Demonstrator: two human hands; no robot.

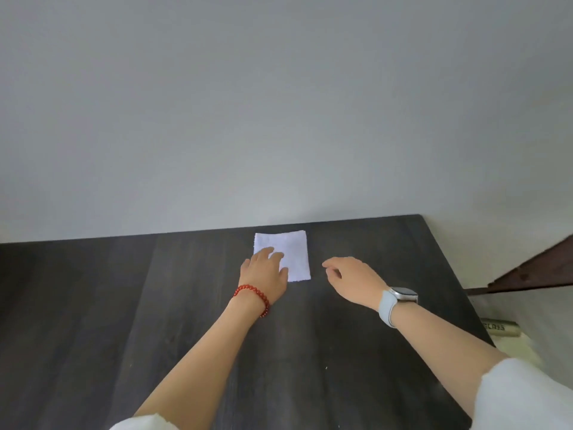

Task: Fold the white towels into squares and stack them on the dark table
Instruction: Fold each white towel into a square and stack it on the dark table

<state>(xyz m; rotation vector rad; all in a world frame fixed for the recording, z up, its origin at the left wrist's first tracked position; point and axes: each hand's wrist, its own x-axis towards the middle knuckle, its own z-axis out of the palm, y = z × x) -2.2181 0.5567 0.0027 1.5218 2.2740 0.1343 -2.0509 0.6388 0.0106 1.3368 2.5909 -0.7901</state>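
Observation:
A white towel (294, 249), folded into a small square, lies flat near the far edge of the dark table (124, 305). My left hand (265, 270), with a red bead bracelet at the wrist, rests on the towel's near left corner with its fingers laid flat. My right hand (350, 276), wearing a watch with a pale strap, hovers just right of the towel with loosely bent fingers, holding nothing. It does not touch the towel.
A pale wall rises right behind the table's far edge. Past the table's right edge a dark brown slanted board (533, 274) juts in, and a metallic cylinder with lettering (499, 327) lies below it.

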